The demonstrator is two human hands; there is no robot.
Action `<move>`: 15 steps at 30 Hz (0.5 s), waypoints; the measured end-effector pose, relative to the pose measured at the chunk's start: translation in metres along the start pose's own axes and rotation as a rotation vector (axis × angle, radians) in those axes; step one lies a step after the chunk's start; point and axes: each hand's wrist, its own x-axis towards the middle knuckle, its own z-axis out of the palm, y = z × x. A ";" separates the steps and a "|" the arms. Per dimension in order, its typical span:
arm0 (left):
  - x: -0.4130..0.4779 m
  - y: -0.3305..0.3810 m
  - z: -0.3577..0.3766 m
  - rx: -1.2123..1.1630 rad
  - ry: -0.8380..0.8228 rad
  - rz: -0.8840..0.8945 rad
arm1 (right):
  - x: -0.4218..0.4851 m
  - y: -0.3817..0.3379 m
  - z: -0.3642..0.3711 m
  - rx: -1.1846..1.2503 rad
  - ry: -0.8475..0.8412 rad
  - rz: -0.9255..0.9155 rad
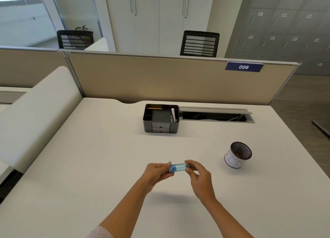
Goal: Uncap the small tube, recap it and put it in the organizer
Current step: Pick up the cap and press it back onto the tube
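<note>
A small blue tube (pixel 177 167) lies level in the air between my two hands, above the white desk (pixel 100 166). My left hand (pixel 157 173) pinches its left end with thumb and fingers. My right hand (pixel 199 173) grips the right end, where a darker cap part shows. Whether the cap is on tight or loose I cannot tell. The dark grey organizer (pixel 161 120) stands farther back at the desk's middle, with open top compartments and two small drawers in front.
A mesh pen cup (pixel 238 154) with a white paper band stands to the right of my hands. Behind the organizer an open cable tray (pixel 216 115) runs along the beige partition (pixel 160 80). Pens stick up in the organizer's right compartment.
</note>
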 end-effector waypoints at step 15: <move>-0.003 -0.003 -0.002 -0.205 0.018 -0.080 | 0.019 -0.006 -0.002 -0.301 -0.072 -0.304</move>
